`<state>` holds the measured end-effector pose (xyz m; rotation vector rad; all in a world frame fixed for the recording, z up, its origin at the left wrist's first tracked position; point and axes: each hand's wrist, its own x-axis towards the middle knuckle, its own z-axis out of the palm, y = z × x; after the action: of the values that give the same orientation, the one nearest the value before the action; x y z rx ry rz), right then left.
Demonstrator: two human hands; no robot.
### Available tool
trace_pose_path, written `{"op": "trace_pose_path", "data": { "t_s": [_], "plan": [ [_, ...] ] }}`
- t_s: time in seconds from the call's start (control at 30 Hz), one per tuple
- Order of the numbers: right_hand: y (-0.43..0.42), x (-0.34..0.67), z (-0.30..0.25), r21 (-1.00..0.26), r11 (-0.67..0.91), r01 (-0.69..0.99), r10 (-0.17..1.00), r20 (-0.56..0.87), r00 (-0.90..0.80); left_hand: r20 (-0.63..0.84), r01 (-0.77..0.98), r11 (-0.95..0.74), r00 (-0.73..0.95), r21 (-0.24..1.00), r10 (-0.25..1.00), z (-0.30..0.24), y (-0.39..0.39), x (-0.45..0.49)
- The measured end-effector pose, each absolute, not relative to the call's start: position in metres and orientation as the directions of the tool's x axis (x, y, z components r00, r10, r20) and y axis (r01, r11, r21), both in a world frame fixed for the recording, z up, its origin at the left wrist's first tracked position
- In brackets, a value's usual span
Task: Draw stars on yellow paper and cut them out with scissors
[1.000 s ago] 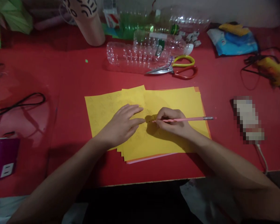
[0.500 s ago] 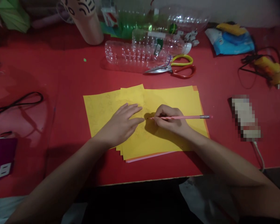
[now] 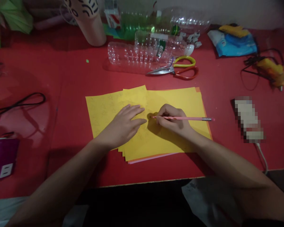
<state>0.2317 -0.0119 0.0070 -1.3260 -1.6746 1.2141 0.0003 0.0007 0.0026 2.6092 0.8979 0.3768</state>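
Several overlapping sheets of yellow paper [image 3: 170, 138] lie on the red table, with orange and pink edges showing beneath them. Faint pencil marks cover the left sheet. My left hand [image 3: 123, 127] rests flat on the paper, fingers spread and pointing right. In my right hand [image 3: 172, 118] is a pink pencil [image 3: 191, 119], gripped in a writing hold. Its tip points left at the yellow sheet, just right of my left thumb; whether it touches the paper I cannot tell. The eraser end points right.
Behind the paper lie scissors [image 3: 172, 70] with yellow and red handles and clear plastic bottles [image 3: 139, 55]. A tumbler [image 3: 93, 31] stands at the back left. To the right are a blue packet [image 3: 236, 44], a yellow glue gun [image 3: 271, 71] and a blurred-out phone-like device [image 3: 248, 118] with a cable.
The pencil has tilted slightly and its tip sits a little higher on the sheet. My left hand stays in place; the view has shifted slightly.
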Motion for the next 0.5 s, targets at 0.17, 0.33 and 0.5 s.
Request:
{"op": "trace_pose_path", "data": {
  "t_s": [0.17,0.33,0.5],
  "plan": [
    [-0.0100,0.2322,0.0067,-0.926,0.058,0.372,0.962,-0.048,-0.267,0.128,0.541,-0.735,0.763,0.407,0.633,0.0025,0.0008,0.0004],
    [-0.0090,0.2323,0.0067,-0.930,0.080,0.358,0.960,-0.025,-0.278,0.126,0.542,-0.729,0.760,0.417,0.637,0.0027,0.0005,0.0002],
    [-0.0091,0.2321,0.0085,-0.935,0.083,0.345,0.960,-0.017,-0.278,0.128,0.542,-0.721,0.754,0.432,0.644,0.0015,0.0001,0.0000]
  ]
}}
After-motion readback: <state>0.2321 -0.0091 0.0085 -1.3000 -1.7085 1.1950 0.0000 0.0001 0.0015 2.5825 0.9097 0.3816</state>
